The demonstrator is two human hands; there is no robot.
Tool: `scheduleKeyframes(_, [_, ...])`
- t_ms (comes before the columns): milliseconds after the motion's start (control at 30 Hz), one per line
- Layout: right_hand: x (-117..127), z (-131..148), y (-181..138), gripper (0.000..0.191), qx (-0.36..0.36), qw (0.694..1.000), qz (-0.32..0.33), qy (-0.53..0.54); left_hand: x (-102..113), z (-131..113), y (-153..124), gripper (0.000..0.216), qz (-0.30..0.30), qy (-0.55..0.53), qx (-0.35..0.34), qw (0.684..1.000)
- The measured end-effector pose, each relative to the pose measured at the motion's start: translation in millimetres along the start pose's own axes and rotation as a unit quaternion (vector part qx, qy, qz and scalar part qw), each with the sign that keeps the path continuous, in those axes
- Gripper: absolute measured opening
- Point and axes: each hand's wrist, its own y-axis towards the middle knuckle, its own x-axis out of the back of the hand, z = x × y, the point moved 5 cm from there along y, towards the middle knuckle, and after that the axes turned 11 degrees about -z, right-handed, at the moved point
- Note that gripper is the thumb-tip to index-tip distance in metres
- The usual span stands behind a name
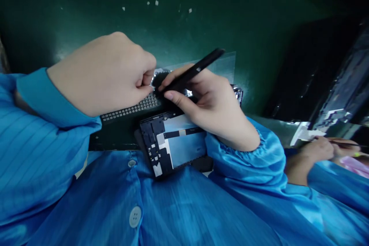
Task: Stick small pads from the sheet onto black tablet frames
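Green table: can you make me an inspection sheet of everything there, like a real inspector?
Surface: green table, dark and shiny in places.
Job's things: a black pen-like tool; a grid of small pale squares; an opened device with a bluish panel, close to the person's shirt.
Clutter: small white scraps scattered beyond the hands; a clear sheet partly behind the right hand.
Hands: right hand grips the tool; left hand is curled over the grid, its hold hidden.
Cables: nothing seen.
Surroundings: a co-worker's hand at far right.
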Motion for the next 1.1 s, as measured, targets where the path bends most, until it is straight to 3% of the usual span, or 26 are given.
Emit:
scheduleKeyframes(133, [-2.4,-4.9,3.1,0.016,-0.009,0.999,-0.011,0.046,0.4,1.6,0.9,0.034,0.021,0.01,0.005,1.0])
scheduleKeyframes(367, [-2.5,-3.6,7.2,0.012,0.009,1.0,-0.002,0.003,1.6,-2.3,2.9,0.022,0.012,0.011,-0.001,1.0])
scheduleKeyframes(500, [0.7,-1.6,5.1,0.017,-0.019,1.0,0.009,0.018,2.8,-3.8,3.0,0.017,-0.003,-0.023,-0.004,1.0])
scheduleKeyframes(567, [3.2,0.5,-10.7,0.02,-0.045,0.997,-0.042,0.048,2.7,-3.3,2.9,0.016,-0.011,-0.042,-0.004,0.999])
scheduleKeyframes(700, [1.9,-0.8,-65.9,0.009,-0.064,0.958,-0.267,0.084,0.1,-1.5,2.3,0.023,-0.021,-0.058,-0.01,0.998])
scheduleKeyframes(767, [-7.2,-3.8,-88.4,0.015,-0.04,0.937,-0.339,0.074,-1.6,0.0,1.9,0.024,-0.023,-0.061,-0.009,0.998])
scheduleKeyframes(933, [-26.7,-11.1,-98.9,0.02,0.016,0.931,-0.363,0.033,-2.4,3.4,1.7,0.023,-0.039,-0.075,-0.01,0.996])
scheduleKeyframes(1100, [-17.5,2.2,-96.4,0.027,0.037,0.942,-0.334,0.0,-2.1,3.1,2.5,0.036,-0.027,-0.111,-0.01,0.993])
